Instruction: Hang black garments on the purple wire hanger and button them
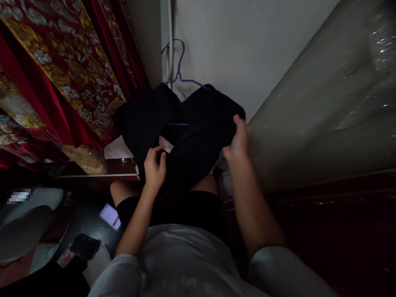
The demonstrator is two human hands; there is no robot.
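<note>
A black garment hangs on a purple hanger in front of me, above my knees. My left hand pinches the cloth near the neck opening, right beside a small white label. My right hand grips the garment's right shoulder edge, fingers curled over the fabric. The hanger's hook rises above the garment against a white wall, and its lower bar shows as a thin purple line inside the neck opening.
A red and gold patterned cloth hangs at the left. A grey shiny covering fills the right. A lit phone and a dark phone lie on a dark surface at lower left.
</note>
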